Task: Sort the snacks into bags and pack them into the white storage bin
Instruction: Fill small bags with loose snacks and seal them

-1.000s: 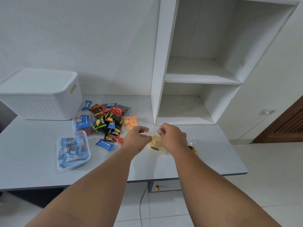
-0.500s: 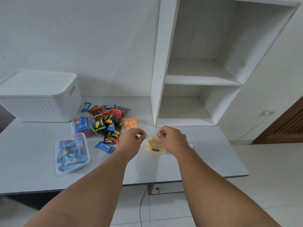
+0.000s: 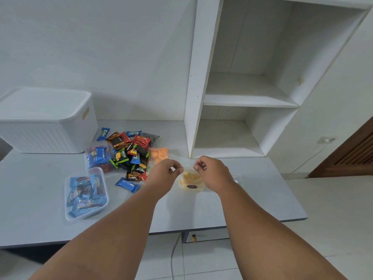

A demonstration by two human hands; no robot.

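Note:
My left hand and my right hand each pinch a top corner of a clear bag with yellow snacks inside, held just over the table. A heap of mixed wrapped snacks lies to the left of my hands. One blue bar lies apart at the heap's front. A clear bag of blue snacks rests front left, another filled clear bag behind it. An orange snack pack sits by the heap. The white storage bin stands back left, lid on.
A white shelf unit rises from the table at the back right, its compartments bare. A crumpled clear bag lies right of my right wrist. The table's front edge drops to a tiled floor with a white cable.
Both hands have moved slightly apart and lifted, stretching the top of the yellow-snack bag between them. The view has tilted down a little.

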